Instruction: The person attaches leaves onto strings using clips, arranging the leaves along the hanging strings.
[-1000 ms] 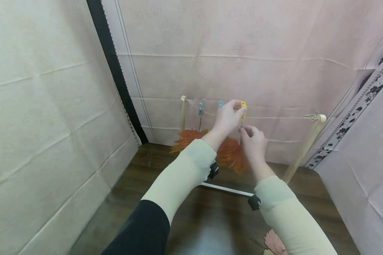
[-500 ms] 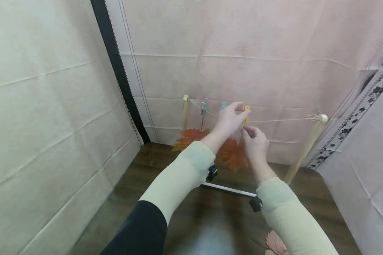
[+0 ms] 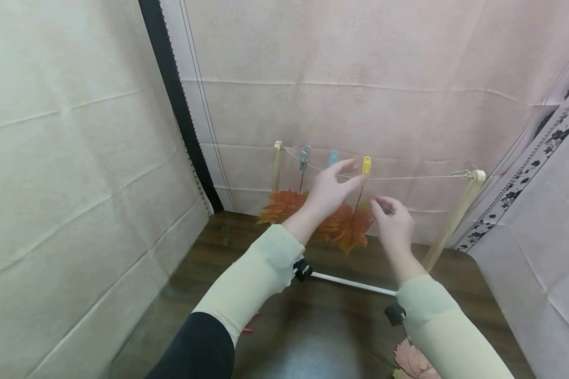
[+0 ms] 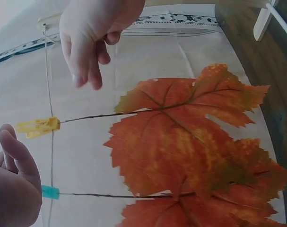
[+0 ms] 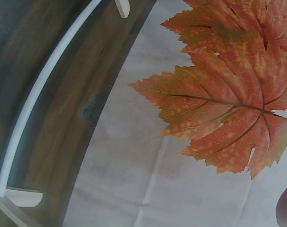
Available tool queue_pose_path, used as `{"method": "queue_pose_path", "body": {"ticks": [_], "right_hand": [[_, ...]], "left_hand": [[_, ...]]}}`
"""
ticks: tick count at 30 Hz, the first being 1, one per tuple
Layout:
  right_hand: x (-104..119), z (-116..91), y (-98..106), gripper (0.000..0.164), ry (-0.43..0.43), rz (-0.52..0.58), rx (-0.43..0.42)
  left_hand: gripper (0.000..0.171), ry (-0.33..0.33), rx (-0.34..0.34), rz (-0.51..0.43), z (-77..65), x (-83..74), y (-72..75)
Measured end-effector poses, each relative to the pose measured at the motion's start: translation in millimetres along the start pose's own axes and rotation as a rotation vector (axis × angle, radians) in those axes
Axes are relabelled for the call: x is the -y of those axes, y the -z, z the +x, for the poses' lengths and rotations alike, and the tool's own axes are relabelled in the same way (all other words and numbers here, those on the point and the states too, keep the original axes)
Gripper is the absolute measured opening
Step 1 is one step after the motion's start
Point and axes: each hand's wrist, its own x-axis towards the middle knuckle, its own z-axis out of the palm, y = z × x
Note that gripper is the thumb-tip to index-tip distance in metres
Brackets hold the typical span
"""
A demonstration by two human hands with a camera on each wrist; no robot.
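A yellow clothespin sits on the string and holds the dark stem of an orange maple leaf hanging below. My left hand is just left of that clothespin, thumb and fingers spread apart and gripping nothing; the left wrist view shows a gap between its fingers and the yellow clothespin. To the right of the stem, my right hand is apart from the leaf, fingers loosely bent and holding nothing. Only a fingertip of it shows in the right wrist view.
A blue clothespin and a grey-blue clothespin stand farther left, above more orange leaves. Wooden posts carry the string; a white rod runs low between them. A pink leaf lies on the table.
Both hands have let go: the left has moved left off the yellow clothespin, the right has drawn right and down from the stem. The leaf now hangs from the clothespin by itself.
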Motion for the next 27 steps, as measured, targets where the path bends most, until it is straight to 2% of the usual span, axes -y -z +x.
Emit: {"method": "queue_pose_path", "body": {"ticks": [5, 10, 17, 23, 27], "right_hand": [[-9, -8, 4, 0.039, 0.027, 0.009, -0.036], [-20, -19, 7, 0.04, 0.041, 0.001, -0.032], [-40, -39, 6, 0.039, 0.018, 0.011, 0.01], [-50, -49, -2, 0.039, 0.023, 0.04, 0.013], [-58, -56, -3, 0.042, 0.004, 0.019, 0.013]], "left_hand": [[0.052, -0.011, 0.006, -0.026, -6.3, 12.9, 1.9], [0.048, -0.032, 0.015, -0.031, -16.0, 26.2, 0.0], [0.048, -0.007, 0.06, -0.045, -29.1, 51.6, -4.4], [0.045, 0.01, 0.067, 0.001, -33.1, 66.5, -4.2], [0.045, 0.029, 0.075, -0.01, -39.1, 78.5, -4.3]]}}
